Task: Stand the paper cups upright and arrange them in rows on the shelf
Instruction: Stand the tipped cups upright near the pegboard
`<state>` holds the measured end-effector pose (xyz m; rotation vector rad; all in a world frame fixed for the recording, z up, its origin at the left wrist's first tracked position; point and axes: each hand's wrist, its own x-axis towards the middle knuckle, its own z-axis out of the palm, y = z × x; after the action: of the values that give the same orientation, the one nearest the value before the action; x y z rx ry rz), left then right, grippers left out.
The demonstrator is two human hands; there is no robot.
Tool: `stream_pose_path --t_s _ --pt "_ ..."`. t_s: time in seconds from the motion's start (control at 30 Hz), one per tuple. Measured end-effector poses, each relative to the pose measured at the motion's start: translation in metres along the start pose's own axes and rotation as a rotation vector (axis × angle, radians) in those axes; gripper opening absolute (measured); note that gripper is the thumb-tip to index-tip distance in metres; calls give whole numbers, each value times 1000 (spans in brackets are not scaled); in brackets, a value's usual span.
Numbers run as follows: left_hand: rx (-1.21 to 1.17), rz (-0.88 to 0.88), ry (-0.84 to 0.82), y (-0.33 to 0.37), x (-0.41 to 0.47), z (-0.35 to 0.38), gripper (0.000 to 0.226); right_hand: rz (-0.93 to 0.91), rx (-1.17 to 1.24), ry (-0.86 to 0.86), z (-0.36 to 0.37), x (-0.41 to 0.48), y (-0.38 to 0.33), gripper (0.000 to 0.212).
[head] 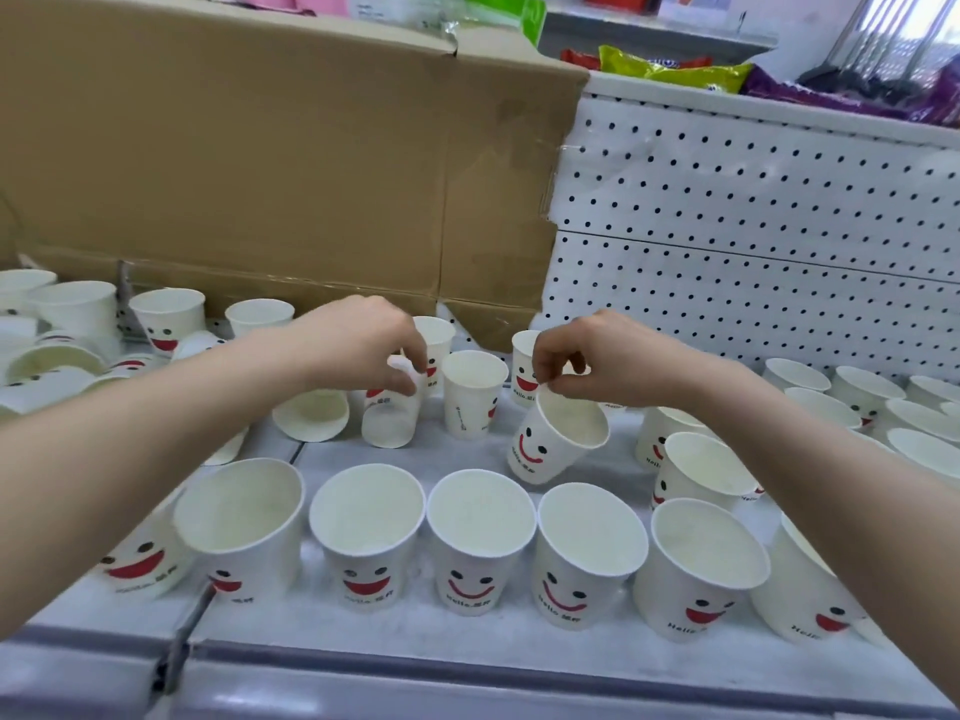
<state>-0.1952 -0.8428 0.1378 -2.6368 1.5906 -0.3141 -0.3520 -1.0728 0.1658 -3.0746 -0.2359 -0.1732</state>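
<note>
Both left hand (358,345) and right hand (608,356) hold cups (545,449) over white shelf (415,641) by pegboard (753,200).

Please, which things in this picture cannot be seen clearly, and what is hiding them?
1. Head view: the blurred cup in the left hand is out of focus; its print is unreadable.
2. Head view: the right hand, pinching the tilted cup, hides part of the rear cup.
3. Head view: the right forearm covers part of the corner cup.
4. Head view: the left edge cuts off the edge cups.
</note>
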Motion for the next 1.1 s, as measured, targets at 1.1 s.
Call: stream_pose_path --t_s 1.1 --pt "-138 -323 193 0 -28 -10 20 -70 -157 -111 22 75 -8 9"
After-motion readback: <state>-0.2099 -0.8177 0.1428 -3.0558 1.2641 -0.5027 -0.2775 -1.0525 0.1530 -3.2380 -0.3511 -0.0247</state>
